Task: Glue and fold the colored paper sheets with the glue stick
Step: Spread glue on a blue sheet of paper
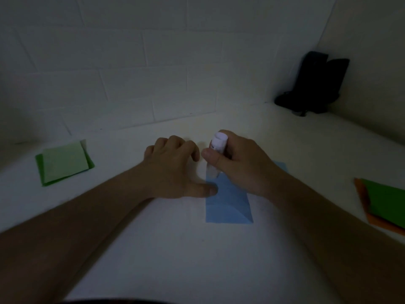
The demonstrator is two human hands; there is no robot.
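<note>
A blue paper sheet point(230, 202) lies on the white table in front of me, partly under my right hand. My right hand point(243, 165) grips a white glue stick point(215, 154) upright, its lower end touching the top left of the blue sheet. My left hand point(173, 167) rests on the table just left of the sheet, fingers curled loosely, its thumb pressing the sheet's left edge.
A stack of light and dark green sheets point(63, 163) lies at the far left. At the right edge, a green sheet lies on an orange one point(385, 205). A black object point(313, 84) stands in the back right corner against the wall.
</note>
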